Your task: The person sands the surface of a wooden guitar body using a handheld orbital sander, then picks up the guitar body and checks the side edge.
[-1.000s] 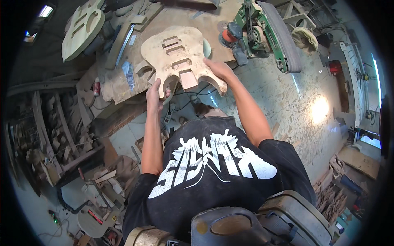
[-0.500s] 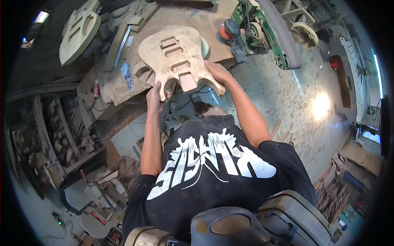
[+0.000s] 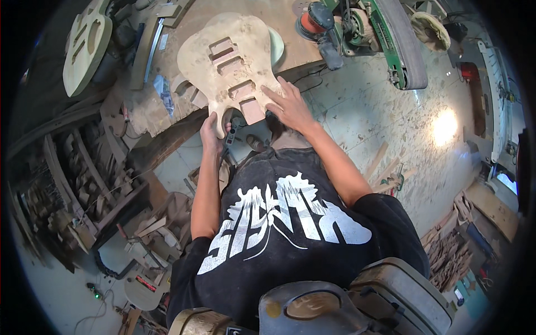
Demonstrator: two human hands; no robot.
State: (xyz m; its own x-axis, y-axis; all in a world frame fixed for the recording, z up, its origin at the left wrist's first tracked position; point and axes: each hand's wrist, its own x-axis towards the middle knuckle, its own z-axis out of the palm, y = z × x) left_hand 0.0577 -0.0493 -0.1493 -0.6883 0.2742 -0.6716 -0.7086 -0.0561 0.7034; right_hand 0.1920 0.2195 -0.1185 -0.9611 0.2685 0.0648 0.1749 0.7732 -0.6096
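A pale wooden electric-guitar body (image 3: 226, 42) with rectangular cavities lies tilted over the workbench's front edge, its horns toward me. My left hand (image 3: 212, 131) grips the left horn, fingers partly hidden beneath it. My right hand (image 3: 290, 109) lies on the body's right side near the lower cavities, fingers spread over the surface. A pale green rounded piece (image 3: 276, 44) shows from behind the body's right edge.
The workbench (image 3: 151, 111) bears wood strips and tools. A second guitar body (image 3: 84, 56) is at upper left; an orange-and-black sander (image 3: 312, 19) and green belt sander (image 3: 399, 72) are at upper right. Scrap wood racks (image 3: 72, 178) stand left, plank pieces (image 3: 446, 257) lower right.
The guitar body has shifted up and left and turned slightly. My right hand has left its grip on the edge, moved inward and spread its fingers over the top.
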